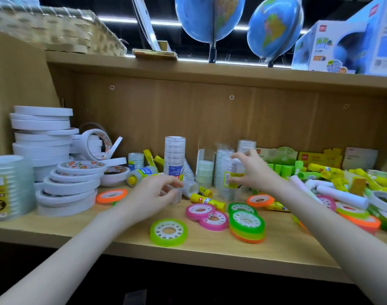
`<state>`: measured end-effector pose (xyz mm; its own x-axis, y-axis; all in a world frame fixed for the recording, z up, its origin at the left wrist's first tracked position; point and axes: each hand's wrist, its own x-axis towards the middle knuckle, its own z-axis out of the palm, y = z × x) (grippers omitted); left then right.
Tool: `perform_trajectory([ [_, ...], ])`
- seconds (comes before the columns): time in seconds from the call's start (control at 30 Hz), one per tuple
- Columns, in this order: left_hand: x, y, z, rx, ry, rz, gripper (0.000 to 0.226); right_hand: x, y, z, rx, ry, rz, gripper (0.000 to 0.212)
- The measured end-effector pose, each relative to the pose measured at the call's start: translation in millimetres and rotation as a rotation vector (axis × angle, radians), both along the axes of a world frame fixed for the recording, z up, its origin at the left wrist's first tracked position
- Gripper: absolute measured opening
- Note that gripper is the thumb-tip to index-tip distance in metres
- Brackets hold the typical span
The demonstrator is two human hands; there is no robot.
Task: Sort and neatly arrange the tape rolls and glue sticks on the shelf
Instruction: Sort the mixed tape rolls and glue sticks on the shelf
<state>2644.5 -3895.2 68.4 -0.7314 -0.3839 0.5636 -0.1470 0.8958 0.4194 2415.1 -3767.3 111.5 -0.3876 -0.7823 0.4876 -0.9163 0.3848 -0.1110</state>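
Tape rolls and glue sticks are lying all mixed up on the wooden shelf (210,245). You are reaching in with both hands toward the clear tape packs in the middle.

Your right hand (251,170) is wrapping its fingers around a tall clear pack (229,172) with a yellow sticker, so it is holding that pack. Your left hand (153,192) is curling its fingers at the bottom of another tall clear pack (174,157). It looks like it is pinching something clear there, but the picture is too blurry to be sure.

You are probably trying to stand these clear packs side by side. Be gentle, because tall packs tip over easily. Keep each one straight up and set it flat on the wood, not on a glue stick.

A yellow glue stick (207,200) is lying just in front of the packs, and pink tape rings (200,211) are lying near it. Slide those away first so the packs get a flat spot.

White tape rolls (42,137) are already stacked on the left. More glue sticks (333,172) are piled on the right. Put the clear packs between them, close together and near the back wall.
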Motion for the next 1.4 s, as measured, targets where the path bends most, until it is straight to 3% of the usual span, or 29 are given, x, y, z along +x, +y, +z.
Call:
perform_trajectory([
  [0.1, 9.1, -3.9, -1.1, -0.009, 0.017, 0.009, 0.020, 25.8, -6.4, 14.0, -0.100, 0.131, 0.130, 0.048],
  [0.17, 14.5, -5.6, -4.0, -0.017, 0.057, 0.028, 0.019, 47.8, -15.3, 14.4, 0.072, 0.101, 0.245, 0.042],
  [0.27, 21.7, -8.6, -7.3, -0.053, 0.174, 0.078, 0.019, 62.6, -36.0, 3.6, 0.433, 0.065, 0.183, 0.053],
  [0.33, 26.5, -11.6, -8.2, -0.073, 0.201, 0.113, 0.015, 62.4, -46.5, -1.6, 0.519, -0.004, 0.137, 0.053],
  [0.43, 29.6, -20.9, -6.6, -0.063, 0.199, 0.184, 0.019, 62.3, -53.3, -6.2, 0.535, 0.002, 0.102, 0.036],
  [0.67, 19.5, -46.4, 23.5, 0.046, 0.023, 0.286, 0.029, 65.6, -47.4, 1.4, 0.466, 0.163, -0.021, 0.031],
  [0.77, 11.1, -52.3, 31.9, 0.152, -0.029, 0.205, 0.034, 65.5, -38.9, 22.6, 0.246, 0.171, -0.039, 0.021],
  [0.83, 6.9, -50.2, 33.8, 0.302, -0.009, 0.101, 0.043, 65.3, -36.7, 36.2, 0.054, 0.081, -0.019, 0.025],
  [0.93, -4.4, -43.7, 28.3, 0.366, -0.043, 0.032, 0.056, 72.4, -40.9, 39.0, -0.064, -0.239, 0.078, 0.019],
  [1.17, -20.2, -42.8, 13.3, 0.235, -0.005, 0.112, 0.053, 81.9, -67.5, 2.4, 0.121, -0.352, 0.058, 0.035],
  [1.3, -22.9, -42.0, 19.6, 0.114, -0.047, 0.206, 0.045, 86.8, -59.2, 8.4, 0.260, 0.029, -0.072, 0.038],
  [1.4, -35.2, -33.3, 23.9, 0.053, -0.057, 0.251, 0.043, 86.0, -43.9, 10.2, 0.331, 0.191, -0.145, 0.036],
])
